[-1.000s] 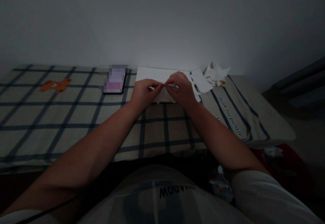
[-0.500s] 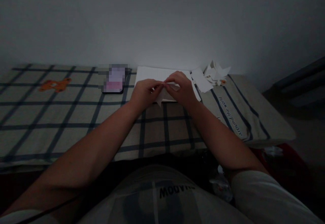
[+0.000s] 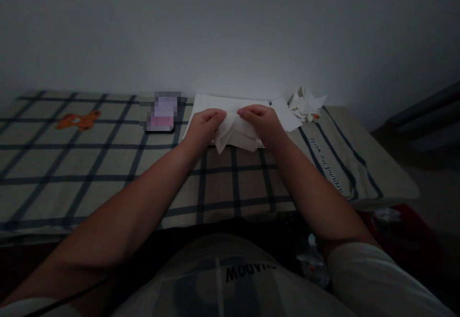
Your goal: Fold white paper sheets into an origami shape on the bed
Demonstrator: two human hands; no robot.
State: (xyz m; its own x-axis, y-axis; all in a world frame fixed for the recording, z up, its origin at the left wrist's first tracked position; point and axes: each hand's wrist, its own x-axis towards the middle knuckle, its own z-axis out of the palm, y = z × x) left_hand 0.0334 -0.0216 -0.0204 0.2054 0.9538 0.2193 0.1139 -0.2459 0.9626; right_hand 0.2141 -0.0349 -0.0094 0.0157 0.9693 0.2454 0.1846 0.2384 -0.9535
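Dim room, bare white wall point(image 3: 230, 29)

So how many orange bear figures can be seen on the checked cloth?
1 for certain: the orange bear at the far left of the checked cloth. A small orange spot under the folded paper pile at the right may be another, mostly hidden.

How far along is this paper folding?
Already done, it seems: a pile of folded paper shapes by the wall. In hand: the left hand and right hand grip a partly folded white sheet. Left: flat sheets lie unfolded beneath; how many is unclear.
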